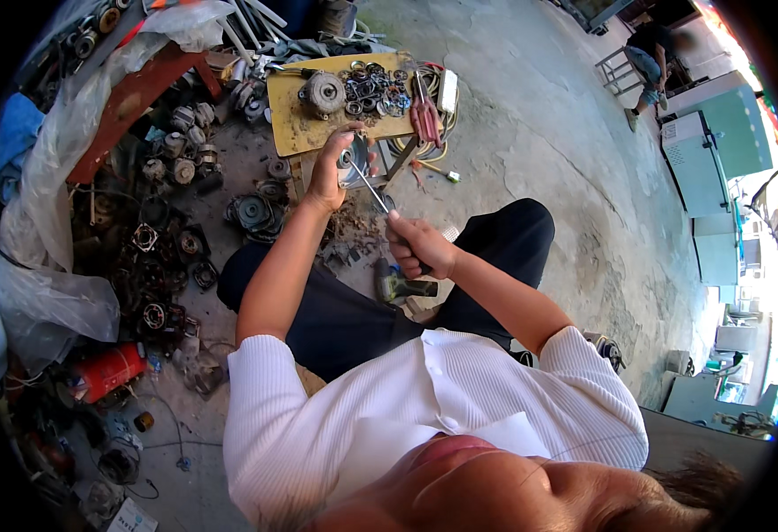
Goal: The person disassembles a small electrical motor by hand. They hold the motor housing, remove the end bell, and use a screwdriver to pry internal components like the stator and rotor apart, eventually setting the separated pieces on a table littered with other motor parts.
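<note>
My left hand holds up a round metal motor end cover, with fingers wrapped round its rim. In my right hand is a screwdriver, its handle mostly hidden by the closed fingers. The long shaft slants up and left, and its tip reaches the middle of the cover. Just beyond my hands stands a low table with a yellow top. On it sit a round motor part, a pile of rings and bearings and red-handled pliers.
A cordless drill lies between my legs. Several motors and greasy parts cover the floor at left, near a red cylinder and plastic sheeting. Beside the table are coiled cable and a white power strip. Another person sits far right.
</note>
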A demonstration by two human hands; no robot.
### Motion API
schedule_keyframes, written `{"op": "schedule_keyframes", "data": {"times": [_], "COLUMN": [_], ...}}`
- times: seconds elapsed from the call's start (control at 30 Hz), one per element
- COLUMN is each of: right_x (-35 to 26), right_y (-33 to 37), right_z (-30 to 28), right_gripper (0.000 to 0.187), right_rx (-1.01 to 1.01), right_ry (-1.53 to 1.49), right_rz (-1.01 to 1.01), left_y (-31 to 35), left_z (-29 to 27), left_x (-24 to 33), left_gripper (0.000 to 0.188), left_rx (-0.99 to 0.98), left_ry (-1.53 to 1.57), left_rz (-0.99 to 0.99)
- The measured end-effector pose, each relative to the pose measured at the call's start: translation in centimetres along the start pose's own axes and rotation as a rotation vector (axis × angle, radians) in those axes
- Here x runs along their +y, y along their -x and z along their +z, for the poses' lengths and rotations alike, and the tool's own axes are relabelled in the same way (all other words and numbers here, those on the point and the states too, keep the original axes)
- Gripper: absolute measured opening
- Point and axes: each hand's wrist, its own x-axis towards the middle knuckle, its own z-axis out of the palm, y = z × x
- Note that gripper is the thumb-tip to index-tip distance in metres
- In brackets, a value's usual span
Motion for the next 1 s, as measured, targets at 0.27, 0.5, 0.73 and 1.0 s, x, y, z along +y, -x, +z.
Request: {"op": "schedule_keyframes", "data": {"times": [0.27, 0.5, 0.73, 1.0], "right_x": [0.4, 1.3, 1.2, 2.4], "right_y": [0.2, -0.5, -0.6, -0.7], "right_z": [-1.1, -1.6, -3.9, -2.3], "right_gripper": [0.046, 0.044, 0.045, 0.044], "right_rx": [-0.063, -0.109, -0.237, -0.167], "right_ry": [0.001, -0.022, -0.059, -0.049], "right_rz": [0.004, 0.01, 0.074, 0.044], "left_y": [0.6, 0.9, 1.4, 1.8], "left_z": [-0.3, -0.9, -2.1, -2.2], "left_x": [0.0, -0.6, -0.5, -1.3], "left_gripper": [0.04, 0.04, 0.043, 0.043], "left_rx": [-0.056, -0.028, -0.082, -0.037], "left_ry": [0.02, 0.058, 0.061, 0.07], "left_rz": [-0.056, -0.051, -0.155, -0.134]}}
